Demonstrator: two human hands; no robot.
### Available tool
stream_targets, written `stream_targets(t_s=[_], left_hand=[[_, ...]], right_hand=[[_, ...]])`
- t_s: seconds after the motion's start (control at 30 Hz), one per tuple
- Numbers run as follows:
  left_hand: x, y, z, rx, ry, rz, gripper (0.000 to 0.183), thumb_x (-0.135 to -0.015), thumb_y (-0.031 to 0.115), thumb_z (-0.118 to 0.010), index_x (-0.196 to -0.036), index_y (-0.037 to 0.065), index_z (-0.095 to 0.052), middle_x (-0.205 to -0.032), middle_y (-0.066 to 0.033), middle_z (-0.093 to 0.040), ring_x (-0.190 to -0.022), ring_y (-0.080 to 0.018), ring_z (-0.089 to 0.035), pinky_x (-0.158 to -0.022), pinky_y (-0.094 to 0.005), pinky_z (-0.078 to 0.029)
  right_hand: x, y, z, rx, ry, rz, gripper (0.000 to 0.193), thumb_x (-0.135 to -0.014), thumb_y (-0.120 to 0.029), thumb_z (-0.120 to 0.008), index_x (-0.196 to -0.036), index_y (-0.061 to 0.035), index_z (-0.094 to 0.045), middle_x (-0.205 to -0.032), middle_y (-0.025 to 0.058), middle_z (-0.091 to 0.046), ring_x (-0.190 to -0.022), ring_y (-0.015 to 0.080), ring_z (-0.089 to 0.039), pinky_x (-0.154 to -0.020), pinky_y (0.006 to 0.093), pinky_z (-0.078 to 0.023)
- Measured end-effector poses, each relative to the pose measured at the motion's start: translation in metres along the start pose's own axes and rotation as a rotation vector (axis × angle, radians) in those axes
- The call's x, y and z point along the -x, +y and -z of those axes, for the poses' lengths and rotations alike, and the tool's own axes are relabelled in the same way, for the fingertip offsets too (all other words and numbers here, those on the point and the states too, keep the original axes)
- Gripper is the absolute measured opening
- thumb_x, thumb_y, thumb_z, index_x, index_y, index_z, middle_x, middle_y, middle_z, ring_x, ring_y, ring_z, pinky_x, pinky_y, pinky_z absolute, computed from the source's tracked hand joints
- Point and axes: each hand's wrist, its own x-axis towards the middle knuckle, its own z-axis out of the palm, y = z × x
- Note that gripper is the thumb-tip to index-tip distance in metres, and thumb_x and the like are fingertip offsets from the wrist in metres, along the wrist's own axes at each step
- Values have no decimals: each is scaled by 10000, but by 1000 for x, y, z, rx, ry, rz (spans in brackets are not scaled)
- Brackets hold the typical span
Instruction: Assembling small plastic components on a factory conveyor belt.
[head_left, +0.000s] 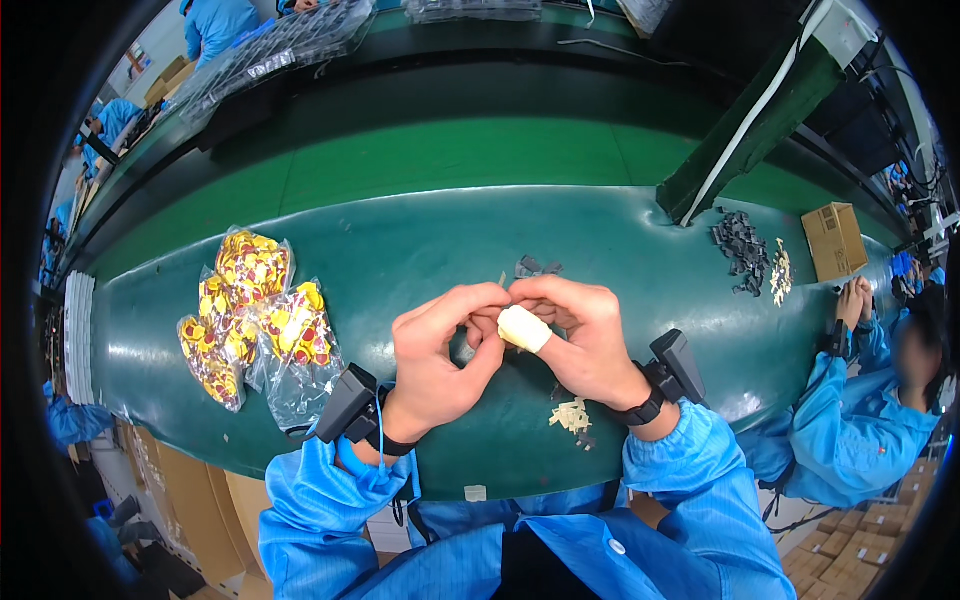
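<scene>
Over the middle of the green table my left hand (445, 345) and my right hand (575, 335) meet, fingertips pinched together. Whatever they hold is too small and too covered by the fingers to name. A pale yellow cover (523, 329) wraps my right thumb. Just beyond the fingers lies a small group of dark grey pieces (537, 267). Nearer to me, below my right hand, are a few cream-coloured flat pieces (571, 416), with some dark bits beside them.
Clear plastic bags of yellow and red pieces (255, 268) lie at the left. On the right are a heap of dark grey pieces (741, 250), a cream pile (780, 273), a cardboard box (834, 242) and a green post (755, 125). A co-worker in blue (850, 430) sits at the right.
</scene>
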Motion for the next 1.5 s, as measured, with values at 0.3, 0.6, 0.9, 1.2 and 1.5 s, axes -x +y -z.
stream_targets(t_s=[0.3, 0.6, 0.9, 1.2, 1.5], left_hand=[[-1, 1, 0, 528, -10, 214, 256, -895, -76, -587, -1149, -109, -596, -889, -132, -684, -746, -138, -639, -656, -250, -513], [-4, 1, 2, 219, 129, 239, 148, -920, -32, -628, -1062, -66, -654, -886, -87, -685, -764, -114, -646, -633, -235, -516], [-10, -9, 12, -10, -5, 132, 139, -954, 8, -616, -1056, -72, -667, -876, -85, -677, -706, -123, -644, -605, -230, -499], [-24, 3, 28, 195, -206, 317, 168, -976, 59, -591, -1065, -56, -676, -871, -91, -693, -755, -139, -665, -645, -256, -510], [-26, 2, 34, 274, -271, 372, 161, -976, 58, -603, -1056, -64, -671, -870, -100, -689, -770, -147, -674, -656, -253, -515]], right_hand=[[-2, -6, 3, -207, -45, -191, 201, -967, -60, -628, -1115, 76, -617, -908, 101, -687, -783, 133, -678, -656, 259, -548], [-6, -9, 7, -275, -90, -267, 201, -983, -84, -596, -1103, 74, -625, -869, 93, -666, -738, 148, -672, -630, 262, -541], [-8, -12, 11, -223, -115, -266, 194, -977, -71, -588, -1103, 68, -638, -860, 82, -664, -731, 139, -662, -625, 264, -533], [-8, -17, 15, -186, -138, -271, 190, -970, -60, -584, -1094, 66, -656, -849, 81, -676, -716, 121, -658, -610, 257, -535], [-8, -20, 16, -173, -167, -286, 164, -966, -39, -584, -1073, 51, -670, -835, 73, -684, -696, 110, -657, -582, 250, -531]])
